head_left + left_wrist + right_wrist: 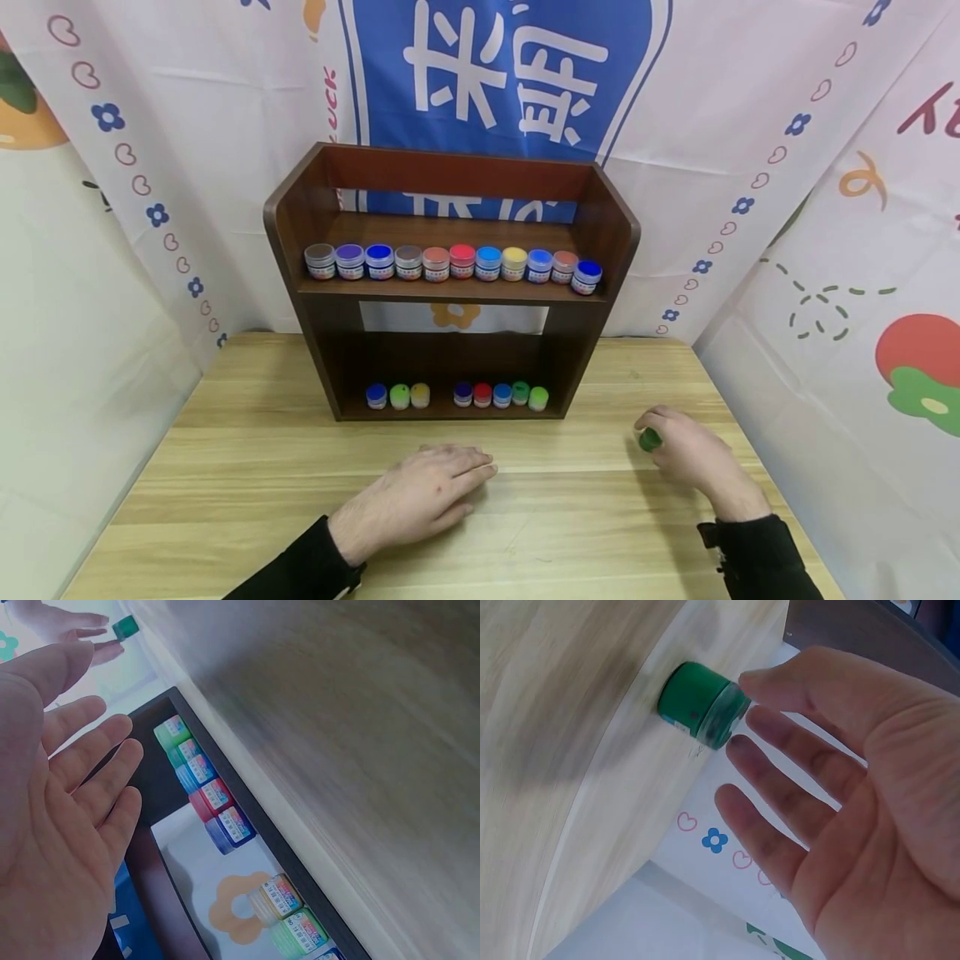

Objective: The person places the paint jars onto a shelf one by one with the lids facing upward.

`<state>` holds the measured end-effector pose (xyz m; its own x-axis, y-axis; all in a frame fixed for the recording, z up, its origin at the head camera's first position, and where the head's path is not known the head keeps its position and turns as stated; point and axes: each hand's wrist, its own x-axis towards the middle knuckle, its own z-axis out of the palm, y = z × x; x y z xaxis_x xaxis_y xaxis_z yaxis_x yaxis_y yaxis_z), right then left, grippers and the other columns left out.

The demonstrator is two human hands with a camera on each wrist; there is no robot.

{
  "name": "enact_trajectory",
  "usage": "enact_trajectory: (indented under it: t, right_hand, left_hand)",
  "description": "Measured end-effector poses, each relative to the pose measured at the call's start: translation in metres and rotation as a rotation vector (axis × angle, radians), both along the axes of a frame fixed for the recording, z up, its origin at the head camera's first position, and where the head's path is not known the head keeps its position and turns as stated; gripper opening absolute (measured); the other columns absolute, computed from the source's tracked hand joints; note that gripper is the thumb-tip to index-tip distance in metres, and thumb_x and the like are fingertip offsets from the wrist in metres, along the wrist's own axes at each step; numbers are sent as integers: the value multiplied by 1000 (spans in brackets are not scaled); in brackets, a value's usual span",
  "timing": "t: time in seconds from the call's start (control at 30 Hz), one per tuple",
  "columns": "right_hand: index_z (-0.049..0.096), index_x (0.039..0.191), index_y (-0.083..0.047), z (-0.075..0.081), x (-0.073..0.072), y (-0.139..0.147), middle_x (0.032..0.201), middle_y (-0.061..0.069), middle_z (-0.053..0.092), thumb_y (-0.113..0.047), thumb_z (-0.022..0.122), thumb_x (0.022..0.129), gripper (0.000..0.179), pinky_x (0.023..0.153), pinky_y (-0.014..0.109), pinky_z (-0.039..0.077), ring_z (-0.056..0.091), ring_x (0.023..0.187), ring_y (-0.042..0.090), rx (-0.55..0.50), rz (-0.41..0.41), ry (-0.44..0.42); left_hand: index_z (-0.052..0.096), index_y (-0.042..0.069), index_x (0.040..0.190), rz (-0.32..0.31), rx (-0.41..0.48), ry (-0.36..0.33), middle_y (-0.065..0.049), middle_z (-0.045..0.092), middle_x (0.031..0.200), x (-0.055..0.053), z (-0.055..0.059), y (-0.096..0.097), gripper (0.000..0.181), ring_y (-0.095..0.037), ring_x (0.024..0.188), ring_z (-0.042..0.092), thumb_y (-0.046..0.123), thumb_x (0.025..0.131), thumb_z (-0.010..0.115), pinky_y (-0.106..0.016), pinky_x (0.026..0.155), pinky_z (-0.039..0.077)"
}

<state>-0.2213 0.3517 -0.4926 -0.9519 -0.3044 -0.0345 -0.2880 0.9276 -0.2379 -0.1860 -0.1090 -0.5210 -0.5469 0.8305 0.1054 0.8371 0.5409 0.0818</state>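
Note:
Toward the right of the table, my right hand (pixel 693 454) pinches a small green paint jar (pixel 696 703) between its thumb and fingertips. In the right wrist view the jar's green end faces away from the palm, and its clear end is at the fingertips. The remaining fingers are spread and slightly bent. My left hand (pixel 423 492) is palm down over the table in front of the shelf, its fingers extended and holding nothing. From the left wrist view its palm (pixel 64 817) shows bare, with the lower row of jars beyond it.
A dark brown two-tier wooden shelf (pixel 450 293) stands at the back of the table (pixel 247 467). Several paint jars (pixel 462 261) line its upper tier. Below, several more (pixel 482 395) stand in two groups with a gap between. Printed white cloth (pixel 675 100) hangs behind.

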Motion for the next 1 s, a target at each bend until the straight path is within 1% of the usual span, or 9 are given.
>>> enact_trajectory:
  t: [0.1,0.27,0.43,0.67,0.77,0.9,1.0]
  right_hand:
    - [82,127,-2,1,0,2,133,18,81,16,80,83,48,100,58,71,81,118,37,0,-5,-11]
    - [82,124,-3,-2,-1,6,129,16,81,18,79,84,45,96,54,72,81,113,33,4,-1,2]
    - [83,122,-3,-8,-2,11,126,15,82,19,78,84,44,95,53,72,81,111,31,-2,8,20]
    - [84,120,-4,-13,-3,14,122,11,84,17,83,89,38,87,44,71,83,108,30,29,36,67]
    - [84,120,-4,-11,-3,13,123,12,84,16,85,90,36,88,44,72,84,109,30,37,47,79]
    - [85,121,-5,-8,0,5,125,13,84,12,89,91,35,94,50,73,84,113,34,44,68,99]
    - [85,122,-6,-5,3,-2,127,12,84,11,89,91,36,96,52,73,84,115,35,48,77,117]
  left_hand:
    - [59,19,174,12,-6,-22,0,66,175,1,1,0,57,-20,163,63,35,120,70,-47,136,55]
    - [58,20,174,22,-9,-42,1,65,175,1,2,0,58,-20,163,63,35,120,70,-48,136,55]
    - [58,20,174,26,-14,-38,0,65,175,1,1,-1,58,-20,163,63,35,120,70,-48,136,55]
    - [58,19,174,24,-20,-21,-1,65,175,1,0,-2,58,-20,163,63,36,120,70,-47,136,55]
    - [59,19,174,23,-16,-11,-1,66,175,1,-1,-4,58,-20,162,64,36,119,71,-47,136,55]
    - [60,18,173,23,-9,4,-1,66,174,0,0,-5,58,-21,161,65,35,119,72,-47,134,57]
    - [60,17,172,25,-1,15,-2,67,173,0,0,-6,58,-21,160,65,35,118,73,-47,133,58]
